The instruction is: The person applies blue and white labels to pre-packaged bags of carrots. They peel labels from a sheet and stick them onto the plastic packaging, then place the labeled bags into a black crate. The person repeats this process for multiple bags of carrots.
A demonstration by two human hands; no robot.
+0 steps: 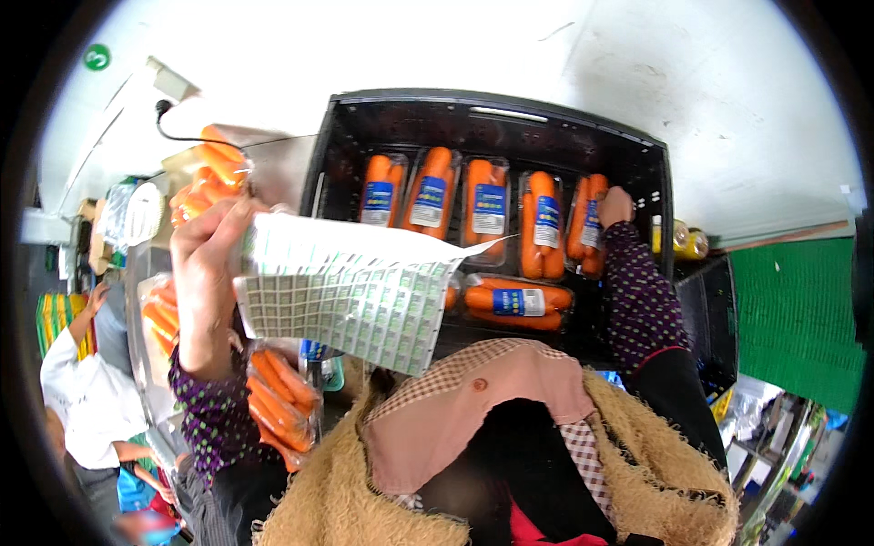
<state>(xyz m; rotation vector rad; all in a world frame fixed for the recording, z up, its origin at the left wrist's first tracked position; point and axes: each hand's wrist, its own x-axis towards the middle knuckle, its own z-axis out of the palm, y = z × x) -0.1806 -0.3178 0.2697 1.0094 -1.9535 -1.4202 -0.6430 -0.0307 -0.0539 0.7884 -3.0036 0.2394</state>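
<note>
White wall [455,45] backed a black plastic crate [401,118] of clear-wrapped orange carrot packs [429,196]. The left hand [208,255] pinched a white, green-gridded sheet [355,291] over it; the right hand [616,206] touched the rightmost pack [584,218], grip unclear. Keeping the sheet taut seemed wise.

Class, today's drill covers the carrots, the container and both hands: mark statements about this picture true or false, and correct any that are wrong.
1. The left hand holds a sticker sheet. True.
2. The right hand is inside the plastic crate. True.
3. The crate is green. False: it is black.
4. A carrot pack lies crosswise in the crate, pictured below a row of five packs. True.
5. Those five packs are unlabelled. False: they bear blue and white labels.
</note>
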